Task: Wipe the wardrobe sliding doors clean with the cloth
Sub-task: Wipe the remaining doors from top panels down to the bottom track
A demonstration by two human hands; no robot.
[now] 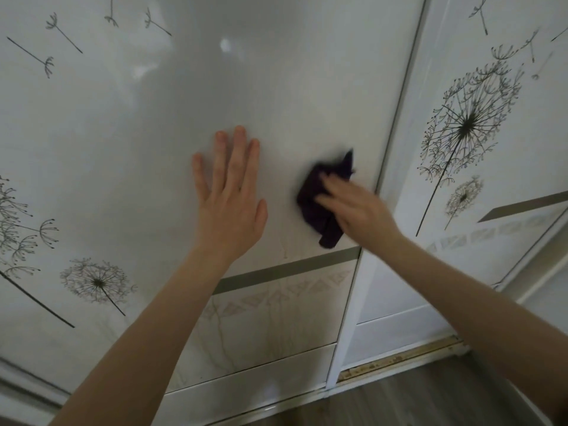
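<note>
The left hand lay flat on the glossy sliding door near frame centre, fingers straight and spread, holding nothing. At its 3 o'clock, close by but apart, the right hand pressed a dark cloth against the same panel. Its fingers appeared stretched over the bunched fabric, though blur hid the finer detail and the thumb. The cloth sat just above the grey band and near the door stile at its 2 o'clock.

Risks noted, as judgement:
- The bracing left palm could leave fresh prints on the gloss, which would then need wiping again.
- A loosely pinned, wadded cloth could slip from under flat fingers on a fast stroke.
- Leaning on the panel could make it shift along the grimy bottom track at 5 o'clock.
- The second door at 3 o'clock showed no sign of attention, and its overlap behind the stile could be missed.
</note>
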